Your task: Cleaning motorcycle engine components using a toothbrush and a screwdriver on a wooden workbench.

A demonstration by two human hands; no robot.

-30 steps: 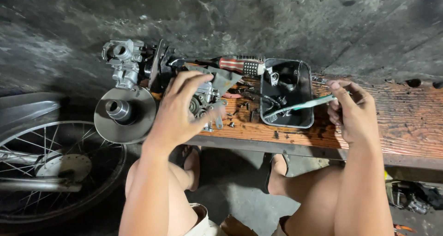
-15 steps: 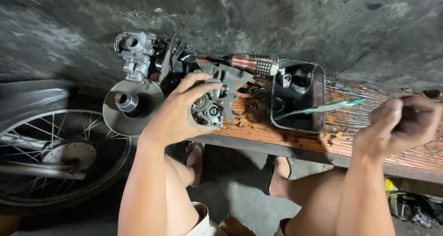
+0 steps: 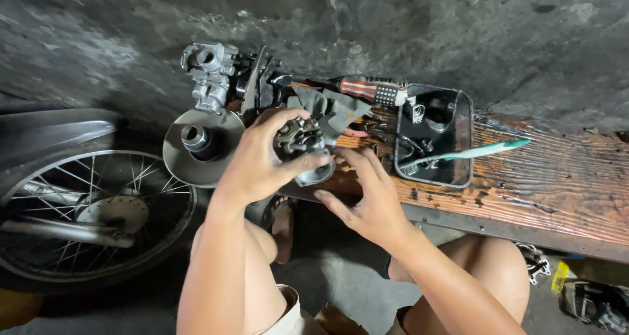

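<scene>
The small grey metal carburettor [image 3: 303,148], gripped in the left hand [image 3: 259,161] above the worn wooden bench's [image 3: 524,177] edge while the open right hand [image 3: 367,200] reaches underneath, could slip and drop onto the floor.

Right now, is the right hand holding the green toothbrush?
No. The toothbrush lies across the black tray, while the right hand is at the carburetor held by the left hand.
</scene>
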